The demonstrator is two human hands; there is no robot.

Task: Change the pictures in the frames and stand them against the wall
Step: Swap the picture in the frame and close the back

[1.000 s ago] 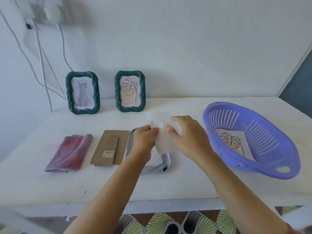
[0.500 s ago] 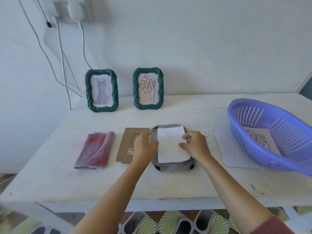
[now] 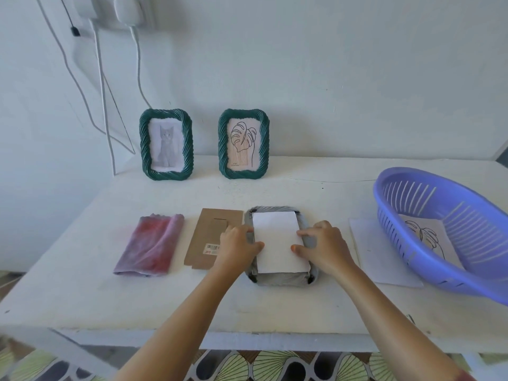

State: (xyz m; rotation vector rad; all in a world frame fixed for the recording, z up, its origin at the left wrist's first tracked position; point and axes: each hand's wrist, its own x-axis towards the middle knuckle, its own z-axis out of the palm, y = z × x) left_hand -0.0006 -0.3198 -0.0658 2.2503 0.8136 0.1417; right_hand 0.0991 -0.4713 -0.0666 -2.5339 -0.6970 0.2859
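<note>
**Pressing a white sheet into the face-down frame**

We start with the white table (image 3: 82, 292), which fills the lower half of the view. At its right edge sits a purple basket (image 3: 390, 188) with a leaf drawing (image 3: 428, 237) lying inside. A loose white page (image 3: 368, 243) lies partly tucked under the basket. Left of centre we see a folded reddish cloth (image 3: 154, 243) and, just beside it, a brown cardboard backing (image 3: 209, 235).

Two green frames stand against the wall in the upper middle, one with a cat picture (image 3: 165, 144) and one with a leaf picture (image 3: 243, 144).

At the centre a grey frame (image 3: 277, 279) lies face down with a white sheet (image 3: 275, 243) resting in its back. Our left hand (image 3: 236, 248) and right hand (image 3: 321, 246) flank the sheet. Their fingertips and thumbs press on its side edges, and neither hand grips anything.
</note>
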